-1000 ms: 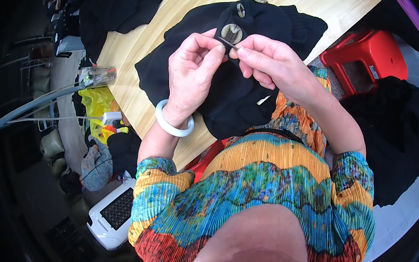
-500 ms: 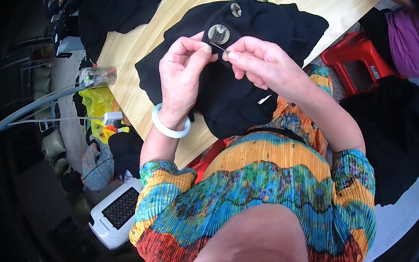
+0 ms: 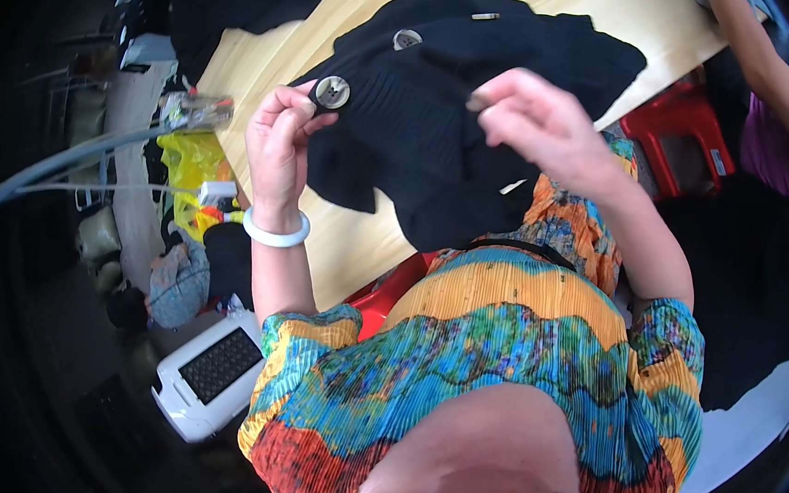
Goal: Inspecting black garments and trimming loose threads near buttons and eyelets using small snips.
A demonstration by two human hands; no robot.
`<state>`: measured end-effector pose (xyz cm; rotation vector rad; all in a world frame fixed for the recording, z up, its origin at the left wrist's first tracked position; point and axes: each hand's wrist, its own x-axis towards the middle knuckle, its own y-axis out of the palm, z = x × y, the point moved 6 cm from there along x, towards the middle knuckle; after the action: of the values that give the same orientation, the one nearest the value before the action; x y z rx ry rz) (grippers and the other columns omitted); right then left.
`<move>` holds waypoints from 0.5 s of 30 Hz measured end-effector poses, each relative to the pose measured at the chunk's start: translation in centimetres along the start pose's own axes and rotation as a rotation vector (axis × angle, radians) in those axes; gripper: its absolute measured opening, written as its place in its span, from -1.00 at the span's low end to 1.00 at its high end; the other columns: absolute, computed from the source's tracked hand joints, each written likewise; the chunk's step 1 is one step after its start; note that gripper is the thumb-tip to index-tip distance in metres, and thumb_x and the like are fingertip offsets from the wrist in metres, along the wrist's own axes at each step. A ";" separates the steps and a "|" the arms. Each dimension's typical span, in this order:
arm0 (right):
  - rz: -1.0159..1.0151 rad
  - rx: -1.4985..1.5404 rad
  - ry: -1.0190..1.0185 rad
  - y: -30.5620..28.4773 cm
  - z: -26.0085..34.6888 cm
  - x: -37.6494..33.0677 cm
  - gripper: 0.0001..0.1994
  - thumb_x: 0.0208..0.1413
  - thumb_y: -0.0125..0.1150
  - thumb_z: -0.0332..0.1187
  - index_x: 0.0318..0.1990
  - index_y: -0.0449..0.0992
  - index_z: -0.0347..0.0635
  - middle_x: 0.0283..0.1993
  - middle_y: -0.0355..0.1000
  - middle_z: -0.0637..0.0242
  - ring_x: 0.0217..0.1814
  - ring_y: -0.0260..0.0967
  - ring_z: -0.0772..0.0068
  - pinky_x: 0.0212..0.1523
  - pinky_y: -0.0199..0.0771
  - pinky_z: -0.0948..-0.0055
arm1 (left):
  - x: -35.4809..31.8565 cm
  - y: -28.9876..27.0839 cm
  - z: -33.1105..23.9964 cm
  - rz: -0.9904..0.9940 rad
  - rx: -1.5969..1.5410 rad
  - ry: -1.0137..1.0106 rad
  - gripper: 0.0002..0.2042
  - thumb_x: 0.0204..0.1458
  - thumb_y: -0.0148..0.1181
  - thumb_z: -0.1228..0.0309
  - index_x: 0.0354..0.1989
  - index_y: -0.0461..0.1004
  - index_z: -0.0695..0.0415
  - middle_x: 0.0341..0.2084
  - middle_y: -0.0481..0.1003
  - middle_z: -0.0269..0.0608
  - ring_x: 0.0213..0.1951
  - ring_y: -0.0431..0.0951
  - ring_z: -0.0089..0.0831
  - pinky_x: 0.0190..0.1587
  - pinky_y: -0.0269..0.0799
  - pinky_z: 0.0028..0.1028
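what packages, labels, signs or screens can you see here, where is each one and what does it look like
Yellow plastic bag: left of the wooden table, crumpled, bright yellow.
Small label: on the black garment below the right hand, a thin white strip.
Clear wrapped package: at the table's left edge, shiny, see-through.
No signs or screens show.

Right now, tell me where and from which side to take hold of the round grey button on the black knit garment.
Pinch the round grey button by its rim, coming from the person's left, where the left hand already has fingers at it. It faces up, flat against the black knit garment, so only the edge offers purchase. The right hand is raised apart.
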<state>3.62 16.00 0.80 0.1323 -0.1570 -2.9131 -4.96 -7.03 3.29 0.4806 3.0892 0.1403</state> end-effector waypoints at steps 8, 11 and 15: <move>-0.678 -0.515 -0.194 -13.2 -3.2 -0.5 -0.68 -0.06 0.18 -0.27 -0.18 0.37 -0.27 -0.56 0.24 0.47 -0.50 0.17 0.72 -0.44 0.18 0.70 | -1.8 -8.3 -1.5 -0.241 0.183 0.081 -0.95 -0.04 -0.04 0.55 -0.46 0.35 0.25 -0.32 0.43 -0.04 -0.41 0.47 -0.47 -0.34 0.45 -0.62; -0.756 -0.723 -0.160 -15.5 -3.6 -0.9 -0.64 -0.11 0.20 -0.19 -0.19 0.40 -0.22 -0.36 0.43 0.31 -0.31 0.38 0.48 -0.26 0.32 0.53 | -3.2 -14.1 -1.5 -0.450 0.349 0.105 -0.93 -0.02 -0.01 0.51 -0.50 0.33 0.22 -0.39 0.45 -0.12 -0.47 0.44 -0.57 -0.43 0.38 -0.71; -0.652 -0.802 -0.107 -15.1 -4.6 -0.2 -0.52 -0.13 0.20 -0.08 -0.10 0.39 -0.22 -0.21 0.42 0.18 -0.15 0.37 0.29 -0.11 0.32 0.46 | -4.0 -22.0 2.7 -0.564 1.444 -0.059 -0.83 -0.13 0.04 0.43 -0.57 0.34 0.32 -0.72 0.40 -0.05 -0.59 0.43 -0.24 -0.48 0.33 -0.32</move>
<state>1.04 30.28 -5.54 -0.1347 1.2352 -3.3166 -7.79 -28.90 -1.45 -0.4460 2.5227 -2.0128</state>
